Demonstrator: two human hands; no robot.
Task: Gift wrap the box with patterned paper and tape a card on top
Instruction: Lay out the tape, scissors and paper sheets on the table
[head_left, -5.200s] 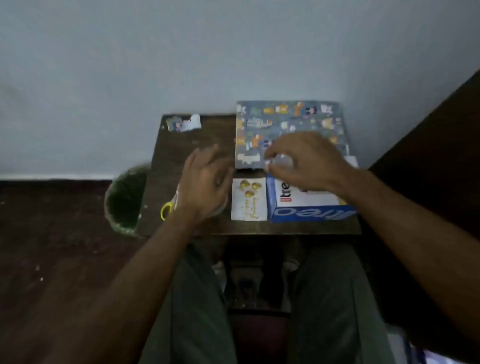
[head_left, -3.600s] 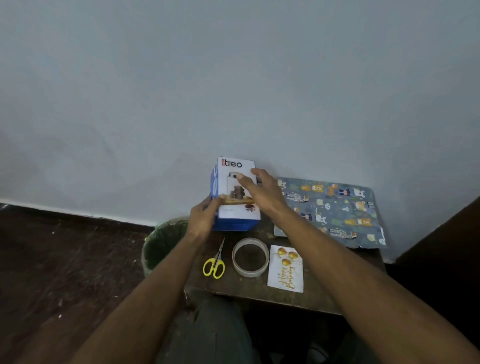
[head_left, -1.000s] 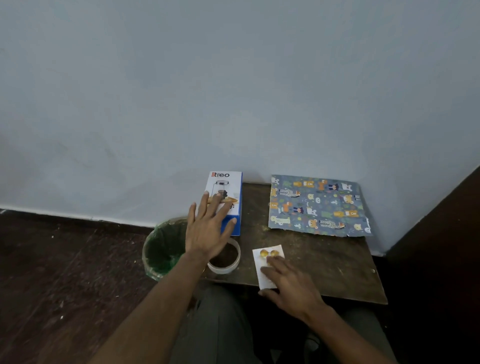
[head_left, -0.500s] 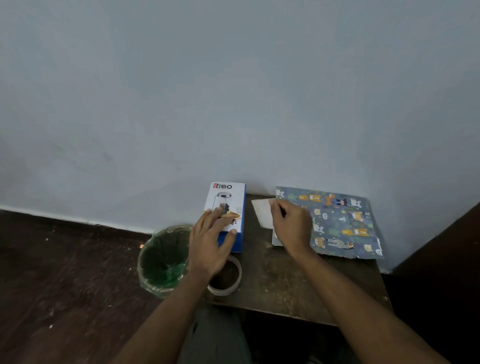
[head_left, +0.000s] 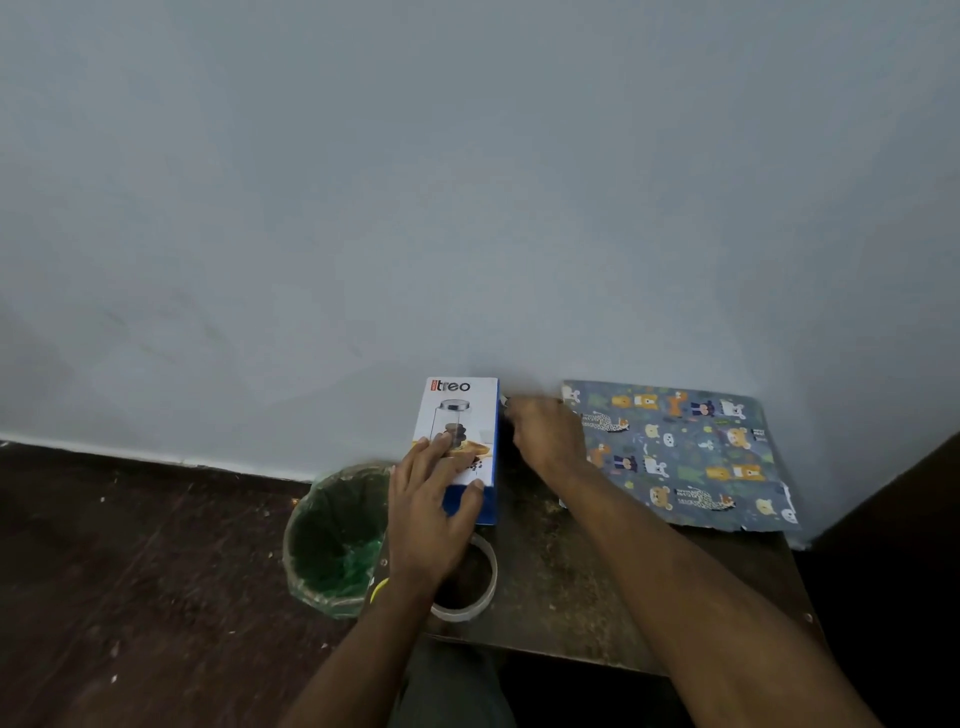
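Box (head_left: 457, 447): stiff card, likely light; take by long sides. Left hand (head_left: 431, 514) flat on it, fingers straight. Right hand (head_left: 545, 431) beside box, grip unclear. Paper (head_left: 675, 452) right of box: thin, tears easily.

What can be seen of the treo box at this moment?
The treo box is a tall cardboard carton, white on its upper face with a red and grey logo and a printed glass jar, and blue along its right side and near end. It lies flat on the table, unwrapped, its far end at the wall. The left hand rests on its near half, fingers straight. The patterned paper lies apart, to its right.
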